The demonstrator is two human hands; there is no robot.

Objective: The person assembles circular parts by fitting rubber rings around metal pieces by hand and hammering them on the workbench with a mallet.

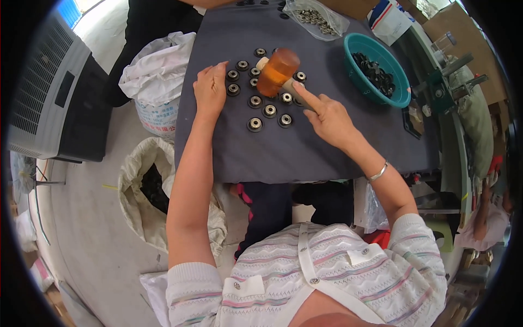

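If going by size, start with the grey-covered worktop (348, 155), then the teal basin (388, 55) towards its far right corner. Next, an amber-headed mallet (279, 75) with a wooden handle (308, 97), held a bit left of the worktop's centre. Then check a right grip (333, 123) closed round that handle, plus a left grip (211, 88) half-curled near the left edge, can't tell if pinching anything. Finish on round metal-and-black rollers (269, 110) clustered around the mallet, and loose black parts (376, 76) in the basin.
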